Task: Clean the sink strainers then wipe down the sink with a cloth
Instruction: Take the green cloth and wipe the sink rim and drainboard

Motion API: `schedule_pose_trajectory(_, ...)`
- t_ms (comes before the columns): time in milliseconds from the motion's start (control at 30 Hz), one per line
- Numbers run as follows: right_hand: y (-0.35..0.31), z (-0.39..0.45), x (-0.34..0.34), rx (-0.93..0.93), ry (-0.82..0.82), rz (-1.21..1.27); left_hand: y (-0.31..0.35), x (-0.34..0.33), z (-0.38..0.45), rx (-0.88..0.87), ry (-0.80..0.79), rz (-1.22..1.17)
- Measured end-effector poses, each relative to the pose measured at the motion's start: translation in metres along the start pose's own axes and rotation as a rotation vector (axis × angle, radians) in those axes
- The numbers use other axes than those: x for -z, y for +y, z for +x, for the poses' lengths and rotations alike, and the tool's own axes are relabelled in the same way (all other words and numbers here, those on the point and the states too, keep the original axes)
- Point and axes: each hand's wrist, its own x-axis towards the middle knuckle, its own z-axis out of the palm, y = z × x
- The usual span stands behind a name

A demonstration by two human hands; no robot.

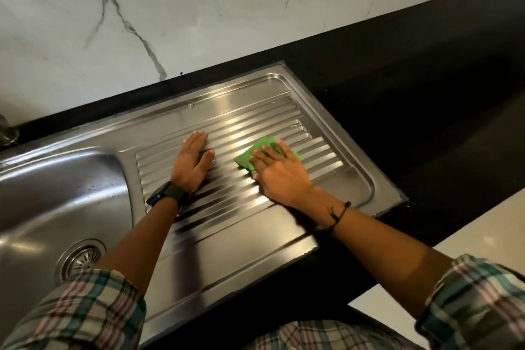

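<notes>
Cloth (265, 153) lies on the drainboard (326, 156) ridges, pressed under the flat-fingered right hand (279, 176); left hand (191, 165) rests flat beside it. Risk: unpinched cloth may bunch (ridges snag).

No text, label, brand, number or sign could be read anywhere in the view.
</notes>
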Motion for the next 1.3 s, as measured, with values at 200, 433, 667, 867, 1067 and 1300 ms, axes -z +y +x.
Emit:
schedule_pose_trajectory(200, 0.085, -0.021, 0.011, -0.284, 0.002, -0.027, 0.004, 0.001, -0.006, 0.039, 0.02, -0.026)
schedule_pose_trajectory(433, -0.011, -0.005, -0.001, -0.189, 0.08, 0.051, 0.008, -0.002, -0.006, 0.065, 0.049, -0.092)
schedule_pose_trajectory(667, -0.068, 0.006, -0.017, 0.122, -0.018, 0.09, 0.006, 0.003, -0.011, 0.175, 0.189, -0.363)
schedule_pose_trajectory(867, 0.024, 0.014, -0.024, -0.207, 0.007, 0.153, 0.0, 0.001, -0.009, 0.139, 0.205, -0.314)
schedule_pose_trajectory(1067, 0.07, 0.092, -0.018, -0.441, -0.004, 0.206, -0.002, -0.002, -0.007, 0.13, 0.148, -0.156)
schedule_pose_trajectory(1300, 0.068, 0.1, -0.019, -0.236, 0.038, 0.13, -0.018, 0.011, 0.026, 0.101, 0.12, 0.163)
